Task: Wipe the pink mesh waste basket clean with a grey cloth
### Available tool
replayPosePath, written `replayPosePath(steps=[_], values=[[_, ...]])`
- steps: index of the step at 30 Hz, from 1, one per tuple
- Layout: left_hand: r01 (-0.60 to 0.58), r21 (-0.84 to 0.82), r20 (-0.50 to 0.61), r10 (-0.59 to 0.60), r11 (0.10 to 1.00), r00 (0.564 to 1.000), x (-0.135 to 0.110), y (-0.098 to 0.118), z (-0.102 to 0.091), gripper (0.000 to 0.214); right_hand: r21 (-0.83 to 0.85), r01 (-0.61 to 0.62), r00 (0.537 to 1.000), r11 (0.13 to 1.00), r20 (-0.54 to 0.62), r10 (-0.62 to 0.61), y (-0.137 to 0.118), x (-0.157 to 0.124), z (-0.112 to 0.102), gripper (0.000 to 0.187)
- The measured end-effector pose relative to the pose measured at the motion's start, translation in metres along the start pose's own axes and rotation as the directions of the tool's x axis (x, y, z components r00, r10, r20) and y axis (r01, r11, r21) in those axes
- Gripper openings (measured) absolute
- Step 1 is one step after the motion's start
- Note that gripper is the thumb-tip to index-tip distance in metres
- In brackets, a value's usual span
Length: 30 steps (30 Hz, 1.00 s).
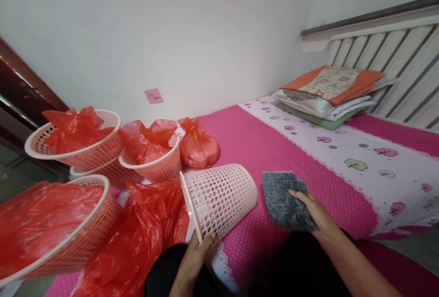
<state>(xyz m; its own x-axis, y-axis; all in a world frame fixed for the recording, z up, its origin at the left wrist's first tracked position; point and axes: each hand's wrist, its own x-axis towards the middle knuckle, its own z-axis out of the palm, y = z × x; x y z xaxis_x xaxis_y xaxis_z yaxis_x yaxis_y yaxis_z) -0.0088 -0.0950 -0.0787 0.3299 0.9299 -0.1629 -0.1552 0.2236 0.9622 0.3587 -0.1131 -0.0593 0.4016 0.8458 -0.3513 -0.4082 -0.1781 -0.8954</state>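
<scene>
A pink perforated plastic basket (219, 198) lies on its side on the pink dotted bedsheet (247, 151), its mouth facing left. My left hand (195, 253) is closed on the lower rim of that basket. To the right, my right hand (313, 210) grips a folded grey cloth (283, 198) that rests against the sheet just beside the basket's base. A loose red plastic bag (144, 237) lies in front of the basket's mouth, near my left hand.
Several more pink baskets lined with red bags (78, 139) (154, 153) (51, 224) crowd the left. A tied red bag (199, 148) sits behind them. Folded bedding (329, 93) is stacked at the slatted headboard (394, 59). A white wall (171, 27) runs behind.
</scene>
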Motion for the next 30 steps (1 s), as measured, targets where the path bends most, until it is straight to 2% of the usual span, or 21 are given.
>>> replayPosePath(steps=[3,6,11,15,19,22,25,27,30], values=[[-0.016,0.027,0.025,0.015,1.000,1.000,0.001,-0.003,-0.001,0.074,0.019,0.086,0.988,0.996,-0.134,-0.083,0.006,0.015,0.016,0.039],[-0.023,0.048,0.049,0.020,0.999,0.999,0.003,-0.011,-0.003,0.078,0.007,0.123,0.977,0.992,-0.176,-0.120,0.020,0.027,0.039,0.041],[-0.025,0.046,0.062,0.022,0.999,0.998,0.007,-0.024,-0.011,0.084,-0.038,0.185,0.973,0.982,-0.134,-0.188,0.037,0.037,0.076,0.047],[0.009,-0.001,0.026,-0.009,1.000,1.000,0.008,-0.017,-0.010,0.082,-0.166,0.286,0.946,0.944,-0.108,-0.306,0.033,0.039,0.092,0.045],[0.004,0.004,0.028,-0.005,1.000,1.000,0.006,-0.003,-0.003,0.078,-0.280,0.402,0.910,0.872,0.012,-0.415,0.020,0.029,0.113,0.042],[0.034,0.027,0.050,-0.035,0.999,0.998,0.005,0.003,0.001,0.074,-0.315,0.472,0.881,0.824,0.139,-0.451,0.016,0.010,0.138,0.038],[0.038,-0.012,0.026,-0.037,0.999,0.999,0.006,0.005,0.002,0.073,-0.349,0.528,0.848,0.774,0.269,-0.457,0.021,-0.011,0.163,0.034],[0.044,-0.037,0.029,-0.043,0.998,0.999,0.006,0.005,0.002,0.071,-0.350,0.584,0.806,0.732,0.357,-0.472,0.028,-0.024,0.177,0.032],[0.045,-0.040,0.041,-0.043,0.998,0.998,0.005,0.007,0.001,0.069,-0.328,0.692,0.712,0.643,0.456,-0.534,0.036,-0.039,0.190,0.034]])
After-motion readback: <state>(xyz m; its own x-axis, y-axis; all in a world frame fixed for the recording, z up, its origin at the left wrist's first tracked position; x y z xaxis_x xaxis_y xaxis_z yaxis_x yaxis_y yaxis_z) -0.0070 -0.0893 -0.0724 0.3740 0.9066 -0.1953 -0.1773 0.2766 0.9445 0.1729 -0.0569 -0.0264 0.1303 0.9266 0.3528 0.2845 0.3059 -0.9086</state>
